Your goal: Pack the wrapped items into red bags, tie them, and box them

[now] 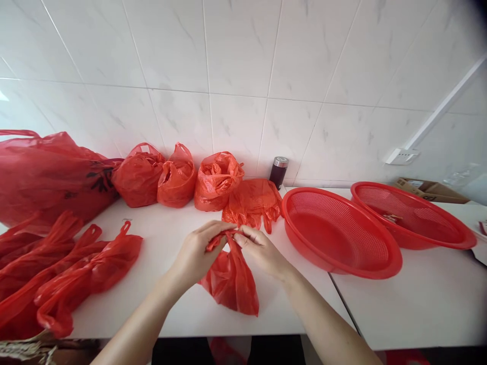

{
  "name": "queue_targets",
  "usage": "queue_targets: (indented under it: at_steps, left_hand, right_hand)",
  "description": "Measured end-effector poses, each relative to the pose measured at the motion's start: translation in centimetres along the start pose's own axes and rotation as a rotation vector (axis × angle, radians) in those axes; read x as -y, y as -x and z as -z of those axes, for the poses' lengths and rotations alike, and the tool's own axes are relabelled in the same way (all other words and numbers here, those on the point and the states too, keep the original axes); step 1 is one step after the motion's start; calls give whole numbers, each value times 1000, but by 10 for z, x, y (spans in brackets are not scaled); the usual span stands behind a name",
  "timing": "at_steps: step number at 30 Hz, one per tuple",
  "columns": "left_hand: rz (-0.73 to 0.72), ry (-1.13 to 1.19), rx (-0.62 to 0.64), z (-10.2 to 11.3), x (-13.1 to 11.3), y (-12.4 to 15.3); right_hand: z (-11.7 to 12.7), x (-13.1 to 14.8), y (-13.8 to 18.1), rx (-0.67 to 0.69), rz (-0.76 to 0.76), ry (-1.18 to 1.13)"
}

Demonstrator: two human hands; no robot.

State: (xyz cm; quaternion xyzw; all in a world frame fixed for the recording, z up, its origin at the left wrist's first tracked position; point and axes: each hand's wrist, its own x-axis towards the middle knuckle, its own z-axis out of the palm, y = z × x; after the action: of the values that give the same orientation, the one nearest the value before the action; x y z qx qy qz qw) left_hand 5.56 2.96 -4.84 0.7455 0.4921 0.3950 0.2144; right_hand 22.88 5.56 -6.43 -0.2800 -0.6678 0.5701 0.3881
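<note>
Between my hands, near the front of the white table, is a small red plastic bag (234, 284). My left hand (201, 249) is closed on the bag's gathered top, with a bunch of red plastic in its fingers. My right hand (261, 251) pinches the other side of the top. The bag's lower part spreads below my hands, its contents hidden by the plastic. Just beyond my fingers lie flat red plastic bags (253, 200), stacked on the table.
Several red bags with gathered tops (110, 263) lie at the left. A large red bag (49, 177) and filled red bags (177, 177) stand by the tiled wall. A dark flask (278, 173) stands behind. Red plastic baskets (323, 238) and a cardboard box (441, 191) are right.
</note>
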Motion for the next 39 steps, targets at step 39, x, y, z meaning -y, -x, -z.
queue_targets:
  at_steps: [39]
  left_hand:
    - [461, -620, -32, -61, 143, -5]
  right_hand:
    - [48, -152, -19, -456, -44, 901]
